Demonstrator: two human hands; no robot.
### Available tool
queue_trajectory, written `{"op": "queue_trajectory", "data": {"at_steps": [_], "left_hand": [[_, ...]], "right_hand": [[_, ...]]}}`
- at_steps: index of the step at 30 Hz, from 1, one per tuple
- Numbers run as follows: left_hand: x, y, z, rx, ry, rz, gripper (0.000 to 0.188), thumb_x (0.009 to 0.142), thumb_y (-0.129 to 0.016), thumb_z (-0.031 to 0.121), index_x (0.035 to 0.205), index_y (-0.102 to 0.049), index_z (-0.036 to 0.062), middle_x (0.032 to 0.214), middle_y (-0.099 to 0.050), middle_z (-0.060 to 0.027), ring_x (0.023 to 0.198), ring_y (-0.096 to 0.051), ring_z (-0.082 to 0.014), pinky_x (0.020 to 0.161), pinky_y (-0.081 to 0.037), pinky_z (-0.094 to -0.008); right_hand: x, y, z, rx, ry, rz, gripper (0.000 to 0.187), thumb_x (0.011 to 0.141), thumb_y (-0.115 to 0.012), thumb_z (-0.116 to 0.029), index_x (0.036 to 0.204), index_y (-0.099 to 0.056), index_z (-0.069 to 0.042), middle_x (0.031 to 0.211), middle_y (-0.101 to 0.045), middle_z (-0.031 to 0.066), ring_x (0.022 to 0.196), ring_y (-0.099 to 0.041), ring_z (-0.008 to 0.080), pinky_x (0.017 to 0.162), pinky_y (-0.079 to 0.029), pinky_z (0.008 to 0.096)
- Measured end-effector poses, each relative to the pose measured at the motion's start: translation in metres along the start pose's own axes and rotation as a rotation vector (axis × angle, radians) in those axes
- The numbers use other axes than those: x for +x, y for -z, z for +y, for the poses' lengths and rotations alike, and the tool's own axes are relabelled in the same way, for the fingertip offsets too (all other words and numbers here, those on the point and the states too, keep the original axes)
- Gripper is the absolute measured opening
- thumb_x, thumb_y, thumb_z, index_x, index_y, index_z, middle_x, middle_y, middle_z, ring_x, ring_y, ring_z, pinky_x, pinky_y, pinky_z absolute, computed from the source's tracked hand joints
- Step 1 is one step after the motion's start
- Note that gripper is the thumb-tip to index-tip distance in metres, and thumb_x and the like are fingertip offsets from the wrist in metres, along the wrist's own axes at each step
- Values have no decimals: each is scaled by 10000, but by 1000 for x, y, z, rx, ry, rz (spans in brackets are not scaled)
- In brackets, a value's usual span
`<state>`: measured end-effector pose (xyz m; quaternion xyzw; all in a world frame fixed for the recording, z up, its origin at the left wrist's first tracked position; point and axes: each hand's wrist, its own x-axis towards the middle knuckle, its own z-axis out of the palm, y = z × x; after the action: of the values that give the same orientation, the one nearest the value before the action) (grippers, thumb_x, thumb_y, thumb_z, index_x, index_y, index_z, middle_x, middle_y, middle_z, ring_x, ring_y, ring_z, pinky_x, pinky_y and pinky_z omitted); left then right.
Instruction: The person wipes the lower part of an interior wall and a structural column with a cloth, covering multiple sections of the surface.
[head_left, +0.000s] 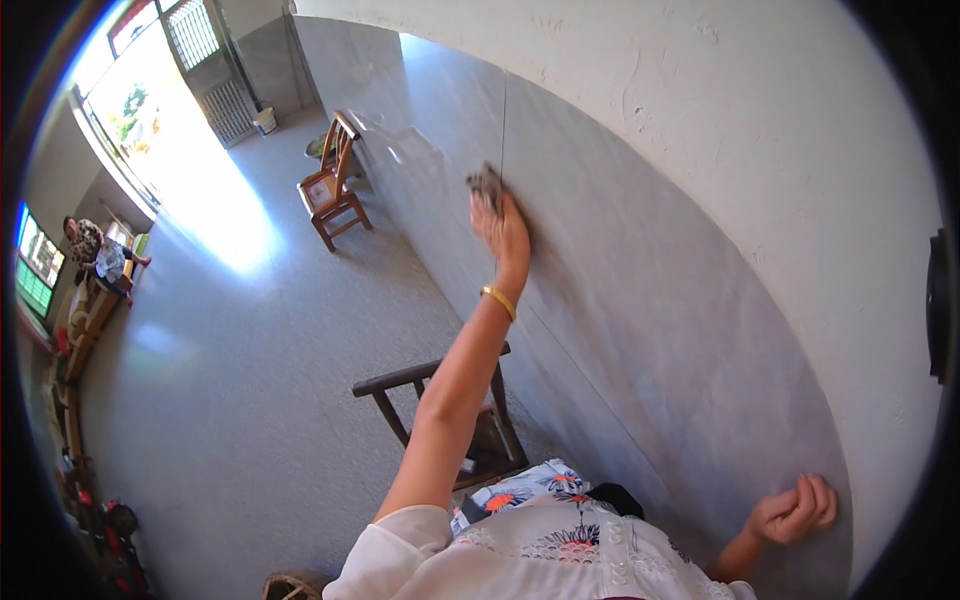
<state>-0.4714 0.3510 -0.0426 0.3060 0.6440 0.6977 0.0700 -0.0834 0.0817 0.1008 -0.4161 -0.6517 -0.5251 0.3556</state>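
My left hand [502, 232], with a gold bangle [499, 303] at its wrist, is stretched far out along a grey panelled wall [620, 270]. Its fingers press a crumpled grey-brown rag [486, 188] to the panel, just beside a thin vertical seam. At the lower right, my right hand [796, 510] is curled into a loose fist close to the wall's upper border. Nothing shows between its fingers.
A dark wooden chair [400, 378] stands below my left arm, a brown one [335, 185] farther along the wall. A pale bucket [265, 121] is near the bright doorway [165, 125]. Someone [95, 250] sits on a bench at far left. A woven basket [292, 586] is at the bottom.
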Motion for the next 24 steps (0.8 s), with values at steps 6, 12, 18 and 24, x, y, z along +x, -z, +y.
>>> {"op": "queue_trajectory", "data": {"at_steps": [6,12,18,24], "left_hand": [[1,4,96,-125,-385,15,530,818,-520,278,1232,-392,-27,1364,-280,-182,1248,-226,-358,1041,-160,-398],[-109,13,25,-57,-593,-14,431,741,-539,111,1157,-472,17,1327,-348,-175,1240,-270,-385,1027,-197,-464],[-67,7,-34,-22,-482,-19,418,826,-494,119,1225,-429,12,1301,-369,-197,1223,-298,-384,1027,-222,-448],[11,4,-97,-106,138,24,493,865,-470,303,1241,-396,-8,1217,-445,-238,1156,-382,-373,971,-295,-389]], "right_hand": [[-1,-3,-2,-9,9,36,155,779,-430,31,732,-576,7,731,-592,94,745,-494,244,712,-390,342],[0,-3,-1,-2,14,28,160,779,-421,37,729,-572,15,728,-590,97,748,-491,244,713,-398,344],[-1,0,0,-31,10,8,172,771,-405,47,727,-569,18,728,-586,101,752,-491,249,709,-405,345],[-2,2,2,-31,8,2,168,758,-411,51,728,-571,10,728,-585,94,755,-489,252,702,-406,344]]}}
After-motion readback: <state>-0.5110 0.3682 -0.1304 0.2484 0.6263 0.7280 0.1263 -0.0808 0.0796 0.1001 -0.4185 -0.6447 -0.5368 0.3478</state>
